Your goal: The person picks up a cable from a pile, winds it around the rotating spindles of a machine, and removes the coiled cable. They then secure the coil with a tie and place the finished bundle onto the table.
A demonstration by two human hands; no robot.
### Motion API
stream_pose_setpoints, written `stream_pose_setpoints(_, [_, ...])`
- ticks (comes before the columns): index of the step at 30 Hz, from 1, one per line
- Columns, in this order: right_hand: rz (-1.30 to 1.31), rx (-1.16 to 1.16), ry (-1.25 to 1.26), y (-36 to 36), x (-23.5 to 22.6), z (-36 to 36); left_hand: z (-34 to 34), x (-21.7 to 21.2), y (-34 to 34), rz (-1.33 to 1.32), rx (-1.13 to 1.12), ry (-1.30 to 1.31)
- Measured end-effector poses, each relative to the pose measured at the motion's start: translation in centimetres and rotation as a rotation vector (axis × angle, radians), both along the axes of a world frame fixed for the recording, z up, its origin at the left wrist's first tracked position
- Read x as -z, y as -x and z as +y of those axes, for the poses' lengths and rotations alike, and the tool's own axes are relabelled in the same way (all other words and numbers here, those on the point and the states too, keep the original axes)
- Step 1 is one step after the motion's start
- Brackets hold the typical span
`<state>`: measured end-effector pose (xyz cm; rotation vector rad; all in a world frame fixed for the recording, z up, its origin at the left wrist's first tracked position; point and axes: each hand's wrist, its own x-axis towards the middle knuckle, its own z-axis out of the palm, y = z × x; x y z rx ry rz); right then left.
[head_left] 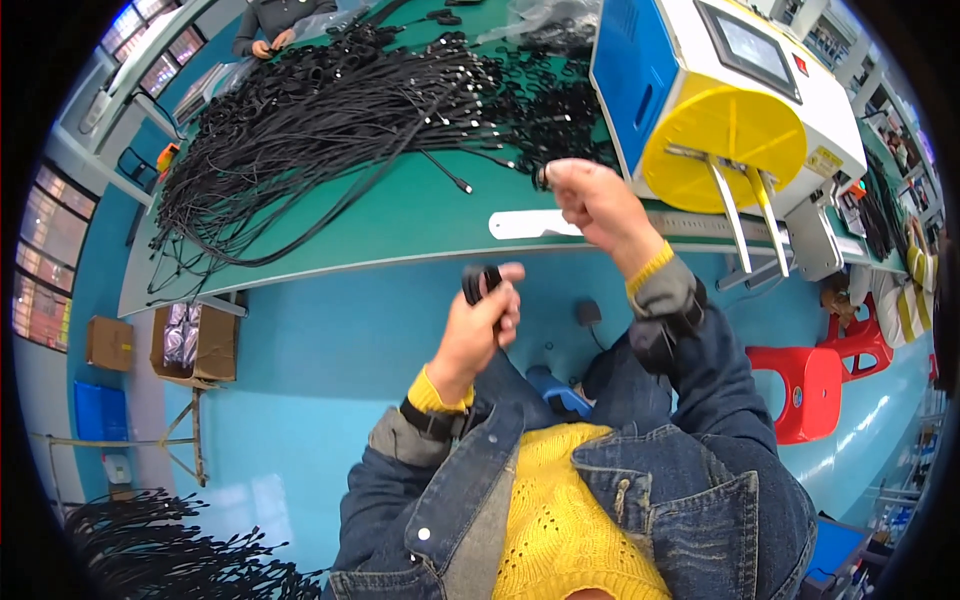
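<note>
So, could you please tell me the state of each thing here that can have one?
Left hand: fingers closed on a coiled black cable.
Right hand: closed, pinching a cable end.
Cable pile: loose, spread on the green table.
Machine screen: dark.
Cardboard box: open.

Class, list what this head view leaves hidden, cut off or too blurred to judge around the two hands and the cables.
- Coiled black cable: mostly hidden inside the left hand.
- Right hand: fingers curl over what it pinches; too small.
- Cable pile: single strands blur together.
- Yellow-fronted machine: its right side is cut by the rim.
</note>
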<state>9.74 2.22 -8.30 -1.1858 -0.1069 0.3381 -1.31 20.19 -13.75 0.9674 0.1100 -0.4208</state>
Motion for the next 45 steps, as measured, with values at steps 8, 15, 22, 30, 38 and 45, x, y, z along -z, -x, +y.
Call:
stream_pose_setpoints(8, [0.074, -0.119, 0.055, 10.3, 4.6, -5.0, -5.3, -0.8, -0.4, -0.112, 0.221, -0.138])
stream_pose_setpoints(15, [0.042, -0.183, -0.266, 17.5, 5.3, -6.7, -6.2, 0.8, -0.1, -0.026, 0.418, 0.069])
stream_pose_setpoints(22, [0.117, -0.117, 0.199, 15.0, 3.8, -10.8, -6.8, -0.8, 1.1, 0.107, 0.7, -0.04])
stream_pose_setpoints(30, [-0.702, -0.432, 0.79, 12.8, 1.5, -8.6, -7.3, 0.2, 1.3, 0.113, 0.917, -0.161])
stream_pose_setpoints(38, [0.397, 0.053, -0.177, 13.8, 4.9, -7.5, -6.6, -1.1, 1.7, 0.038, 0.509, -0.191])
stream_pose_setpoints(45, [-0.655, 0.036, 0.999, 13.4, 3.9, -5.0, -7.5, 1.4, 2.7, -0.579, 0.384, -0.533])
